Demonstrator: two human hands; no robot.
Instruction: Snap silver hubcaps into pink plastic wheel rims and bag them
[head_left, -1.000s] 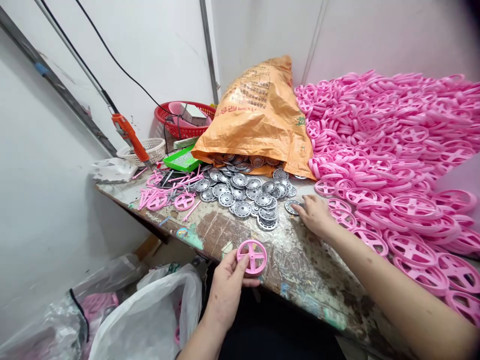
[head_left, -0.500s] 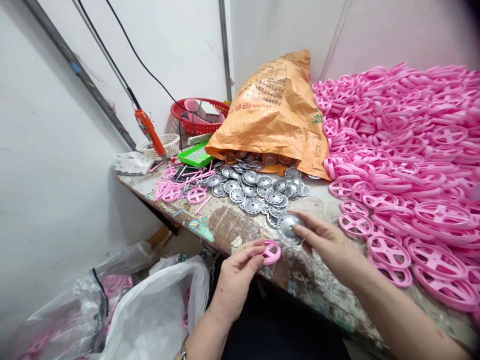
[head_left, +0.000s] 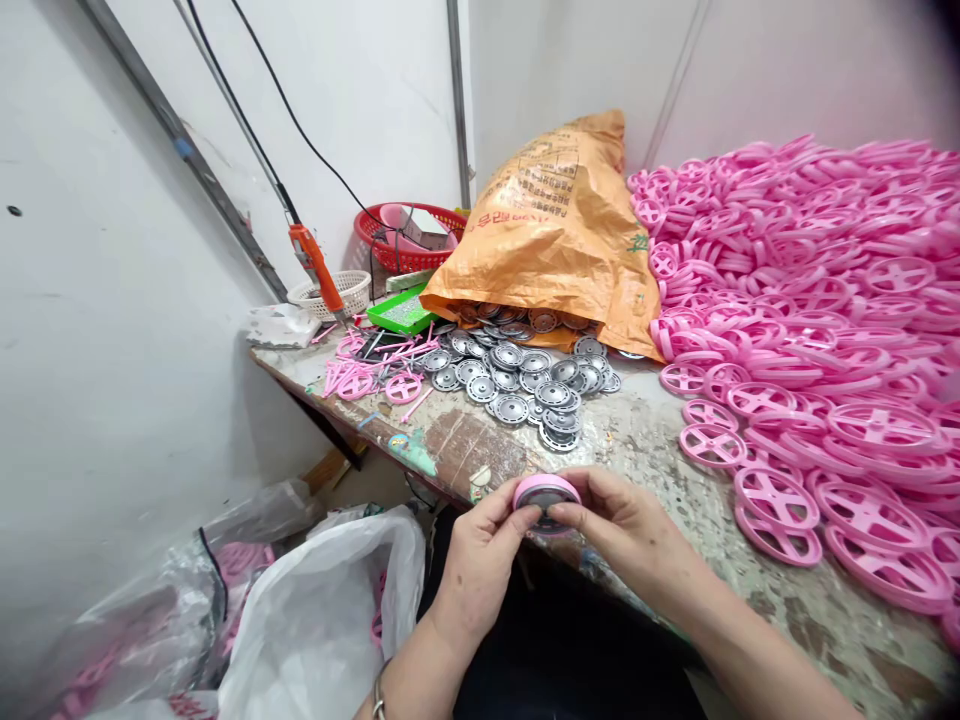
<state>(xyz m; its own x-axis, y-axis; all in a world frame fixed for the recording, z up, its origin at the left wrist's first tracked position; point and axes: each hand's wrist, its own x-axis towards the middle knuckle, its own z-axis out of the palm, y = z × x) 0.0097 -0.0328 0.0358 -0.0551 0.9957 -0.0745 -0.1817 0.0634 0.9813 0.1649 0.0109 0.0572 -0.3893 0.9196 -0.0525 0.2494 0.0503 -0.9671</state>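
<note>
A pink wheel (head_left: 548,483) with a grey disc (head_left: 546,502) set against its face is pinched between both hands above the table's front edge. My left hand (head_left: 484,550) grips its left side, thumb on the disc. On the right side, my right hand (head_left: 626,520) holds the same piece, its thumb also pressing the disc. Fingers hide part of the lower rim. Beyond the hands lies a pile of grey discs (head_left: 511,408), spilling from an orange sack (head_left: 555,220). Many loose pink wheels (head_left: 780,498) are heaped on the right.
An orange power screwdriver (head_left: 316,268) hangs at the left over pink rods and wheels. Behind are a green tray (head_left: 403,312), a white basket (head_left: 352,290) and a red basket (head_left: 409,258). A white plastic bag (head_left: 315,610) stands open below the table (head_left: 457,440).
My right hand has brought the grey disc down and left onto the pink wheel in my left hand. Both hands now hold the two parts together. The view has shifted slightly.
</note>
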